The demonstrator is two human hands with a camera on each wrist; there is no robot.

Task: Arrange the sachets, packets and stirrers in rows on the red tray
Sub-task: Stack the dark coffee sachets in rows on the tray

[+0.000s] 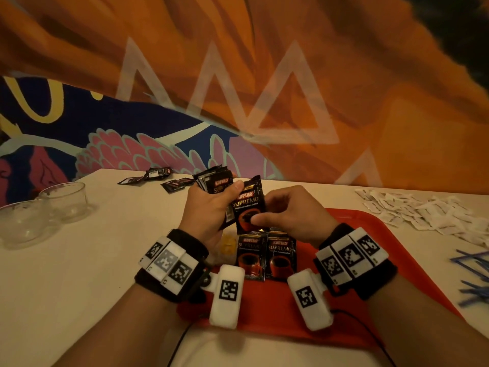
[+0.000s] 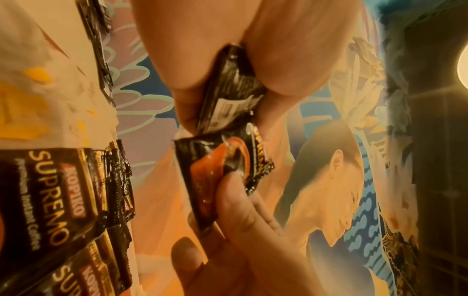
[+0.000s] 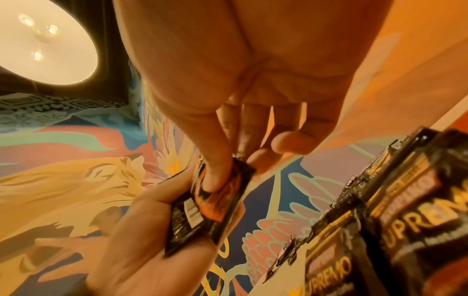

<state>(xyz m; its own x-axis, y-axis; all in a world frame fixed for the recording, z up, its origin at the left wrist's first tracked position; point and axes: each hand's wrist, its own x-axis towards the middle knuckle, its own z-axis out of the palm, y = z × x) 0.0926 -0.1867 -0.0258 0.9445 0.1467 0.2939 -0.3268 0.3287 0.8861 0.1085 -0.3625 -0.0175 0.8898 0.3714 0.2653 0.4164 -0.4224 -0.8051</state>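
Observation:
My left hand [image 1: 225, 192] grips a stack of black Kopiko coffee sachets [image 1: 214, 181] above the far edge of the red tray [image 1: 370, 234]. My right hand [image 1: 260, 218] pinches the lower part of one coffee sachet [image 1: 248, 205] from the front of that stack, thumb on its red cup picture. In the right wrist view the thumb presses that sachet [image 3: 222, 192] beside the stack [image 3: 187, 218]. Two more coffee sachets [image 1: 251, 256] [image 1: 281, 256] lie flat side by side on the tray below my hands. The left wrist view shows the pinched sachet [image 2: 222, 170] and the laid ones [image 2: 50, 190].
A heap of white sachets [image 1: 423, 210] lies on the table right of the tray, with blue stirrers [image 1: 473, 276] nearer me. Two glass bowls [image 1: 63, 200] [image 1: 21, 223] stand at the left. Loose black sachets [image 1: 156, 174] lie at the table's back. Yellow packets [image 1: 227, 245] sit by my left wrist.

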